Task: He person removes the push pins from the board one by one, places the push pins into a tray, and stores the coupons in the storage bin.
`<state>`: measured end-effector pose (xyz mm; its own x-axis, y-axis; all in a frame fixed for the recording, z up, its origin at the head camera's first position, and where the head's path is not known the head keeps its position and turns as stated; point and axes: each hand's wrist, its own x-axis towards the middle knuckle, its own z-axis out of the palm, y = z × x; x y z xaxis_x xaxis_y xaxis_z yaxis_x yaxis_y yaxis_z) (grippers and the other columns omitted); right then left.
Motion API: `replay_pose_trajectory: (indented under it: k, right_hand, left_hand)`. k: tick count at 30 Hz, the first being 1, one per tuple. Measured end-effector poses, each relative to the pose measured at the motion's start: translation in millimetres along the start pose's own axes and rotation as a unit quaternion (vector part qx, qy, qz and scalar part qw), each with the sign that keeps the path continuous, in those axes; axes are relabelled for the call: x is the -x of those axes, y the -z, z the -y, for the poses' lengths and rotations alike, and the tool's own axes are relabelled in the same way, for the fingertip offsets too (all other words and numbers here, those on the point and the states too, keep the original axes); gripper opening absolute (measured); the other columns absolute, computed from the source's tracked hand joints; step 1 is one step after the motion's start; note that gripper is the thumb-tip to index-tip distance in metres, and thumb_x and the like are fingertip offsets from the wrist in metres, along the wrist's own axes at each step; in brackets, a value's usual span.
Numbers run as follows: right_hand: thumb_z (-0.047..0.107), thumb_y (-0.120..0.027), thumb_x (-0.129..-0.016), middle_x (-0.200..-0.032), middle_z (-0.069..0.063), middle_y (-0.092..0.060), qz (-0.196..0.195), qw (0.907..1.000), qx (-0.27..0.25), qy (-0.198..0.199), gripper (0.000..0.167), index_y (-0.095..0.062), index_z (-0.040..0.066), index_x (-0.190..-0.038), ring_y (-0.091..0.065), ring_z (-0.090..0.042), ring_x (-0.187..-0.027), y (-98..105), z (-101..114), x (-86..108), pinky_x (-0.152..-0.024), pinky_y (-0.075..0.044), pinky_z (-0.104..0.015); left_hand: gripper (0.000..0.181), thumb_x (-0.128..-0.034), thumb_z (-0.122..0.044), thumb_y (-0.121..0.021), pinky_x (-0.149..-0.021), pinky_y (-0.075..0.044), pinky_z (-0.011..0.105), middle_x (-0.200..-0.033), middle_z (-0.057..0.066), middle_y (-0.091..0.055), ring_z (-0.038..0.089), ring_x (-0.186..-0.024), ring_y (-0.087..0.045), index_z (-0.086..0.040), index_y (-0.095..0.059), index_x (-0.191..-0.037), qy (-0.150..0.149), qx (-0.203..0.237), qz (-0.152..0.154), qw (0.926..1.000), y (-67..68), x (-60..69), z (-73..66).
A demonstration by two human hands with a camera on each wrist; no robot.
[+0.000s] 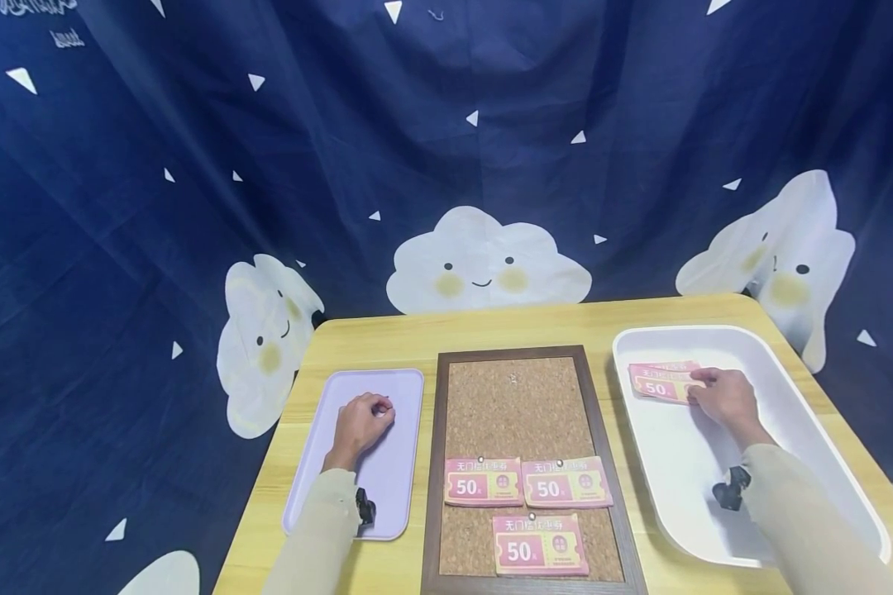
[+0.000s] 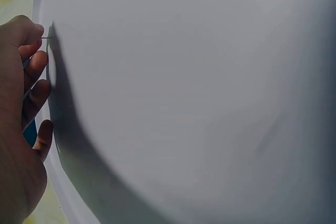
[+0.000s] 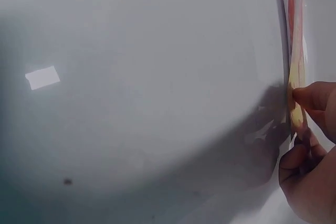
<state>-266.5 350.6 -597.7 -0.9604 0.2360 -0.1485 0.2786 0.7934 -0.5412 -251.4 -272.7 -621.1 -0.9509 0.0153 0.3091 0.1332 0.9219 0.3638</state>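
Over the purple tray point(image 1: 394, 496), my left hand point(image 1: 363, 423) pinches a pin, whose thin metal needle point(image 2: 45, 38) juts from between thumb and forefinger in the left wrist view. The pin's head is hidden by the fingers. My right hand point(image 1: 729, 403) is in the white tray point(image 1: 703, 504), where its thumb and fingers pinch the right end of a pink and yellow coupon point(image 1: 656, 387). Other coupons lie under that one. In the middle is a cork board point(image 1: 517, 413) in a brown frame, with three coupons point(image 1: 484, 482) pinned on its lower part.
A light wooden table point(image 1: 491, 326) carries both trays and the board. The white tray's raised rim point(image 1: 635, 446) stands between its inside and the board. Behind the table hangs a dark blue curtain point(image 1: 536, 165) with clouds.
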Motion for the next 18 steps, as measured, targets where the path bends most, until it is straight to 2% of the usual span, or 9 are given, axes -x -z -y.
replay_pose_trajectory:
  k: [3,8,18]
  right_hand:
    - [0.019,-0.062,-0.084,-0.129,-0.038,-0.048,-0.011,0.9999,0.002,0.008,0.046,-0.059,-0.006,-0.123,-0.041,-0.055,-0.118,-0.1,-0.3,0.5,-0.097,-0.033,-0.06]
    - [0.019,-0.061,-0.087,-0.13,-0.036,-0.048,-0.004,1.0,-0.005,-0.002,0.045,-0.058,-0.006,-0.124,-0.041,-0.054,-0.119,-0.1,0.7,1.3,-0.097,-0.034,-0.059]
    - [0.025,-0.057,-0.091,-0.136,-0.035,-0.046,0.013,0.999,-0.029,-0.032,0.051,-0.052,-0.006,-0.131,-0.041,-0.053,-0.123,1.1,1.1,-0.4,-0.096,-0.035,-0.059]
  left_hand:
    - [0.007,-0.0766,-0.024,-0.072,-0.082,-0.048,0.049,-0.084,-0.001,-0.071,0.024,-0.085,-0.067,-0.018,-0.072,-0.08,0.019,0.002,0.023,0.9995,0.7,-0.9,-0.1]
    - [0.008,-0.0785,-0.027,-0.072,-0.085,-0.047,0.047,-0.085,-0.003,-0.071,0.022,-0.088,-0.066,-0.021,-0.072,-0.083,0.038,-0.003,0.05,0.998,1.5,-2.6,0.1]
    - [0.008,-0.08,-0.028,-0.07,-0.085,-0.046,0.047,-0.086,-0.004,-0.07,0.021,-0.089,-0.065,-0.022,-0.072,-0.086,0.043,0.001,0.055,0.9976,0.2,-2.5,1.2]
